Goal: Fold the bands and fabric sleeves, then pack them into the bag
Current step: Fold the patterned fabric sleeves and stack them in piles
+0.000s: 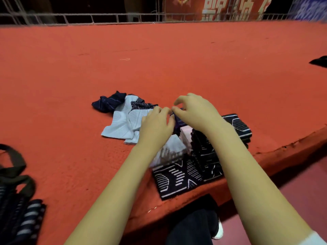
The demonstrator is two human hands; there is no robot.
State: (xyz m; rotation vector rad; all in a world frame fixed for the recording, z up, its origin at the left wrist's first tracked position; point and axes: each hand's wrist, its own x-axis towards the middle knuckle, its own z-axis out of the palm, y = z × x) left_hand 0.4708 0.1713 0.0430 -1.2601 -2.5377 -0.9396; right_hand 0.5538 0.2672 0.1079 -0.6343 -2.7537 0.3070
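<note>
My left hand (157, 123) and my right hand (194, 112) meet over a dark purple-blue band (178, 121), and both pinch it between fingers and thumb. Most of the band is hidden by my hands. Below them stands a stack of folded dark bands with white line patterns (178, 179) near the table's front edge. A second folded dark pile (238, 124) lies to the right. Loose light-blue fabric sleeves (122, 124) and a crumpled navy striped piece (108, 102) lie to the left. The dark bag (16, 175), with striped pieces inside, sits at the far left.
Red carpet covers the table (159, 59), whose front edge runs diagonally at lower right. A black item (319, 61) lies at the far right edge. A metal railing (123, 16) runs along the far side. My dark-trousered legs and a white shoe show below the edge.
</note>
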